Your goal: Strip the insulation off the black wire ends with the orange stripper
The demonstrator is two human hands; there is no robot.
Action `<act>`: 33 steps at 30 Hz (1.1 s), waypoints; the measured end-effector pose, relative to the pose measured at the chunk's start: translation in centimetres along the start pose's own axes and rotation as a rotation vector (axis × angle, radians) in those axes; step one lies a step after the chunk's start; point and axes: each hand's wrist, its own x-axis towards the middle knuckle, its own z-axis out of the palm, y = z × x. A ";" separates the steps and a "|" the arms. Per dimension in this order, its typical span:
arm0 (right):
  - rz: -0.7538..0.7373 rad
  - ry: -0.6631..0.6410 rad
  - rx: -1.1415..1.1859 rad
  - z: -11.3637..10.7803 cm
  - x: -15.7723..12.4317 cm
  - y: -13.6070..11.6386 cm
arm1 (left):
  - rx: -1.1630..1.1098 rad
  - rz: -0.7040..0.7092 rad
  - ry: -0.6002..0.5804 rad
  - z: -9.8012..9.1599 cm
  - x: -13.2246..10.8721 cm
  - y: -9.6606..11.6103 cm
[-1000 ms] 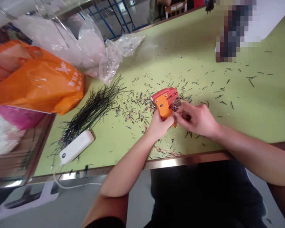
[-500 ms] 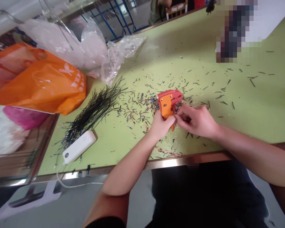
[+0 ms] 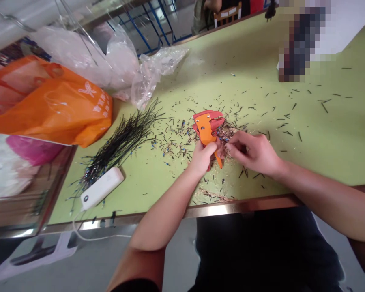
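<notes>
My left hand (image 3: 202, 158) grips the handles of an orange and red wire stripper (image 3: 208, 127), held upright over the green table (image 3: 200, 73). My right hand (image 3: 252, 152) is beside the tool's jaws with its fingers pinched together; what it holds is too small to name. Short black and blue wire offcuts (image 3: 176, 142) and copper strands lie scattered around both hands. A bundle of thin black wires (image 3: 118, 144) lies to the left.
A white power bank (image 3: 101, 188) with a cable lies near the table's front edge. An orange plastic bag (image 3: 53, 105) and clear plastic bags (image 3: 121, 61) sit at the left. A pixelated object (image 3: 301, 38) stands at the far right. The table's metal edge (image 3: 231, 207) runs below my hands.
The stripper's jaws have opened and the tool has tilted and shifted slightly left. My right hand has drawn a little away from the jaws.
</notes>
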 end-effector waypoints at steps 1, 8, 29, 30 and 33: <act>0.034 0.013 0.032 -0.1 0.1 0.2 | -0.036 -0.003 -0.018 -0.2 0.1 0.2; 0.171 0.111 0.317 -0.6 1.2 1.8 | -0.123 -0.134 -0.187 -1.0 0.3 1.3; 0.221 0.129 0.404 -1.4 2.2 3.8 | 1.101 0.448 0.279 -3.8 -0.4 5.1; 0.219 0.137 0.383 -1.5 2.2 3.9 | 1.147 0.448 0.268 -4.2 -0.1 5.2; 0.217 0.143 0.356 -1.6 2.2 4.1 | 1.204 0.347 0.218 -5.0 0.7 5.2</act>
